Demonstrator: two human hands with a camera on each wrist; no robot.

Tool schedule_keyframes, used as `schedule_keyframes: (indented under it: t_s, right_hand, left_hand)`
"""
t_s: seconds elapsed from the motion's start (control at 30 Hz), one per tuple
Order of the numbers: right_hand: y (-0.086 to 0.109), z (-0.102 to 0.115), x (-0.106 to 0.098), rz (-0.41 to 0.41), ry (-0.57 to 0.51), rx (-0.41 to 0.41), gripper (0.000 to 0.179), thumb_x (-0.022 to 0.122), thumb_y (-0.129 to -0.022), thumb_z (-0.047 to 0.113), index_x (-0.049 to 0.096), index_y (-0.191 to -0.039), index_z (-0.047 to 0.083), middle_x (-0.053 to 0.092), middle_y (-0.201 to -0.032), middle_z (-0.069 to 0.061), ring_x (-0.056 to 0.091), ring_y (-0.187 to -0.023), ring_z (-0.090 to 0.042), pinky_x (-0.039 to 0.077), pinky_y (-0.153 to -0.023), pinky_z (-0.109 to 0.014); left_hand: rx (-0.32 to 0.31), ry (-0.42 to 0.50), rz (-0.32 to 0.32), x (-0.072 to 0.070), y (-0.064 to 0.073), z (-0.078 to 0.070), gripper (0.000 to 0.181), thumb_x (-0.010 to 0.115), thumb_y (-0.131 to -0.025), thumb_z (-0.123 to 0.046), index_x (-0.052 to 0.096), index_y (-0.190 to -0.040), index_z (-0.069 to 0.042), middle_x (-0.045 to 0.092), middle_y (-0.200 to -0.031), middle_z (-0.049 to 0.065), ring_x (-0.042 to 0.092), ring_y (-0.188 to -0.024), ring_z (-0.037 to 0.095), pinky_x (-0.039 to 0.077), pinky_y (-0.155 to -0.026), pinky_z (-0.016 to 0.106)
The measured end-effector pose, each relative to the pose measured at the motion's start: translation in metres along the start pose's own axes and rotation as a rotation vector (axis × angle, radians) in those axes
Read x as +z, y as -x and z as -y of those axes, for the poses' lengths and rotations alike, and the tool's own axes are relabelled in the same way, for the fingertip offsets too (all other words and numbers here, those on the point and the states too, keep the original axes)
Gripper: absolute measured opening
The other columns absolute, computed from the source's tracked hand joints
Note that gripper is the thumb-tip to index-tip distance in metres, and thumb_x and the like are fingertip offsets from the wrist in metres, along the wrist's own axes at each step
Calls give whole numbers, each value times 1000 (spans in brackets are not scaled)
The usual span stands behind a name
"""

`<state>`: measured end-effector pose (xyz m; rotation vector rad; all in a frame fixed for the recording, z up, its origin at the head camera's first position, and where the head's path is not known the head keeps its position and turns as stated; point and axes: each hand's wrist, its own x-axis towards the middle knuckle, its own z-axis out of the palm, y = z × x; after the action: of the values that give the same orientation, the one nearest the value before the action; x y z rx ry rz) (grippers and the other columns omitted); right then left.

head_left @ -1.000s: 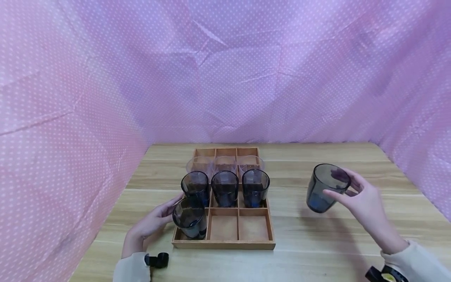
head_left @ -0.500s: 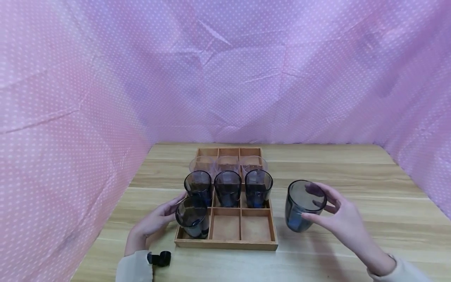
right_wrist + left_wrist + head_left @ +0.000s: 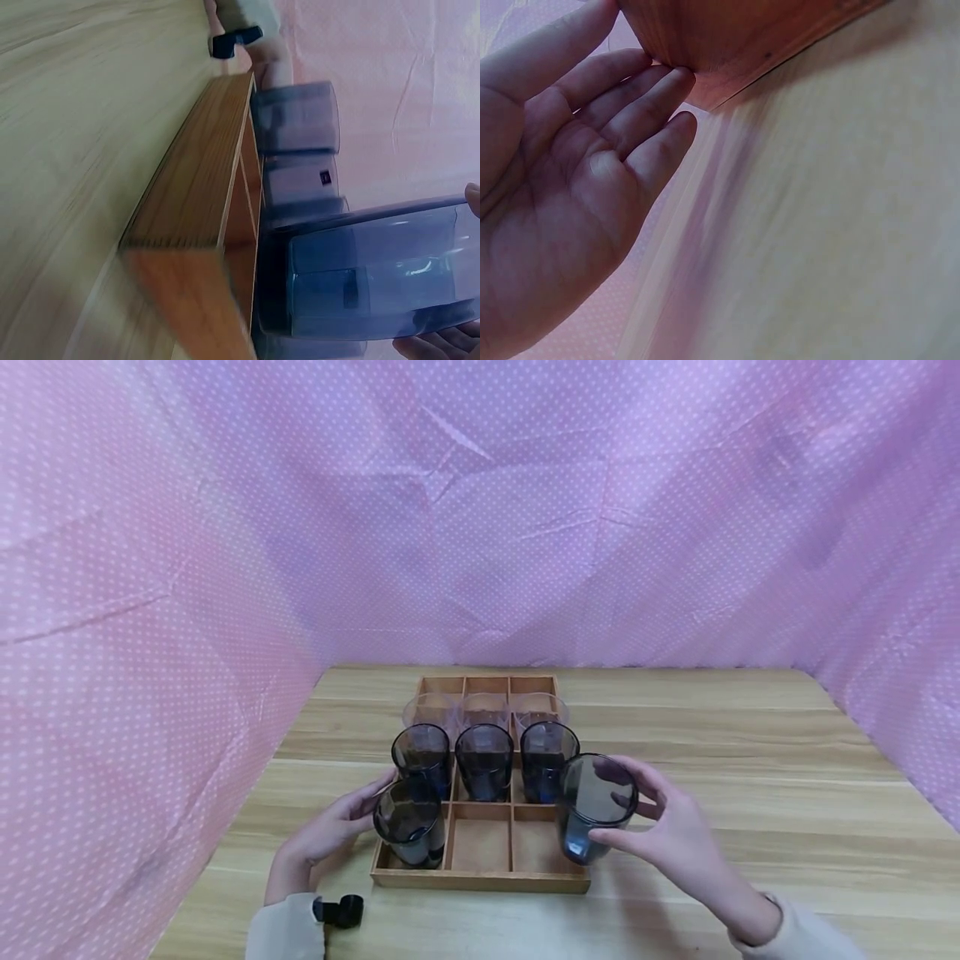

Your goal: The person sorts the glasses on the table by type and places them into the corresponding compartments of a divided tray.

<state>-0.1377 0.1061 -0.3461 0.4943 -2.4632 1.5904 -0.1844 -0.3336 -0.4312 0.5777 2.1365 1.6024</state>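
In the head view my right hand [image 3: 671, 839] grips a dark tinted glass [image 3: 592, 802] between thumb and fingers. It overlaps the front right compartment of the wooden divided tray [image 3: 480, 882], tilted a little. The right wrist view shows this glass [image 3: 382, 270] beside the tray's wall [image 3: 195, 172], with fingertips at its side. My left hand [image 3: 330, 827] lies along the tray's left side. In the left wrist view its nearly straight fingers [image 3: 652, 109] touch the tray's outer wall [image 3: 727, 45]. Another dark glass [image 3: 408, 827] leans slightly in the front left compartment.
Three dark glasses [image 3: 484, 764] fill the row behind, and clear cups [image 3: 483, 708] stand farther back in the tray. The wooden table [image 3: 750, 735] ends at a pink dotted cloth [image 3: 480, 568] that hangs around the back and sides.
My right hand has carried the dark glass leftward, from over the table at right to over the tray's front right corner. The left hand stays at the tray's side.
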Motion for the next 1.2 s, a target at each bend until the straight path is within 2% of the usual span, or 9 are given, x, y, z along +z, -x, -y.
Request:
schedule_keyframes:
  t_s: [0.4, 0.67, 0.8, 1.0, 1.2]
  right_hand:
    - [-12, 16, 42, 78, -123, 115, 75, 90, -64, 17, 56, -130, 12, 66, -126, -7, 55, -112, 7, 55, -87, -24]
    - [-21, 16, 66, 108, -160, 68, 76, 91, -61, 18, 57, -129, 14, 69, -119, -6, 62, -102, -2, 56, -85, -22]
    - [-24, 16, 75, 112, -184, 60, 76, 92, -61, 17, 57, -129, 15, 69, -120, -6, 64, -105, -8, 55, -87, -22]
    - [-26, 19, 85, 112, -156, 107, 77, 92, -61, 20, 57, -129, 19, 68, -122, 0, 61, -112, -12, 53, -88, -24]
    - [-27, 19, 92, 123, -176, 163, 78, 92, -60, 18, 57, -130, 19, 68, -123, -1, 61, -114, -16, 53, -90, -24]
  left_hand:
    - [-13, -13, -13, 2, -1, -3, 69, 52, -99, -16, 14, -154, -1, 7, -161, 21, 31, -127, -21, 27, -102, 1]
    - [-4, 21, 1, 2, 0, -3, 70, 51, -99, -15, 11, -154, -1, 6, -161, 23, 33, -128, -20, 29, -102, 2]
    - [-3, 37, 9, 2, 0, -4, 71, 51, -99, -14, 9, -154, -1, 4, -161, 23, 33, -128, -20, 30, -102, 2]
    - [1, 41, 13, 2, -1, -4, 71, 51, -99, -14, 9, -154, -1, 3, -161, 22, 31, -128, -20, 30, -103, 3]
    - [20, 41, 15, 2, -1, -2, 70, 50, -99, -13, 9, -154, 2, 3, -160, 25, 32, -128, -20, 30, -103, 3]
